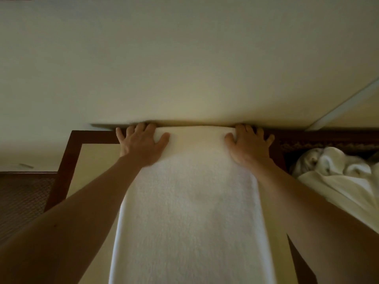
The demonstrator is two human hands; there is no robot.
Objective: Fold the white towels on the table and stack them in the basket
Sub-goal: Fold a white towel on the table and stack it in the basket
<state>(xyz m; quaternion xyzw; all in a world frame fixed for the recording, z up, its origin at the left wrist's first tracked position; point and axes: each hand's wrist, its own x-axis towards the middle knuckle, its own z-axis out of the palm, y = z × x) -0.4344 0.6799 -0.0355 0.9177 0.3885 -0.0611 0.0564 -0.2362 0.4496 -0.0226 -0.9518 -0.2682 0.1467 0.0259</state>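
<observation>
The left hand (pixel 141 143) is lying at the far left corner of a long white towel (pixel 190 212), its fingers spread and fairly straight, the thumb resting on top of the cloth while the other fingers are reaching past the towel's edge toward the wall. The grip here is spread, pressing flat rather than pinching. The right hand (pixel 249 144) is mirroring it at the far right corner: thumb lying on the towel, fingers fanned out and reaching over the far edge and the side, palm bearing down on the cloth. Whether any fingertip is tucking under the folded edge cannot be told, since that edge is sitting in shadow against the wall.

The towel is stretching as a long strip from the bottom of the view straight away from the person, ending in a rounded, doubled-over far edge between the two hands. It is lying on the bench (pixel 96 158), a pale surface framed in dark wood, whose far rail is touching the cream wall (pixel 184 58). Both bare forearms are running in from the lower corners along the towel's two long sides.

To the right, just beside the right forearm, a crumpled heap of white towels (pixel 336 173) is resting on the bench. At the left, beyond the bench frame, a dark woven mesh surface (pixel 22 199) is showing lower down.
</observation>
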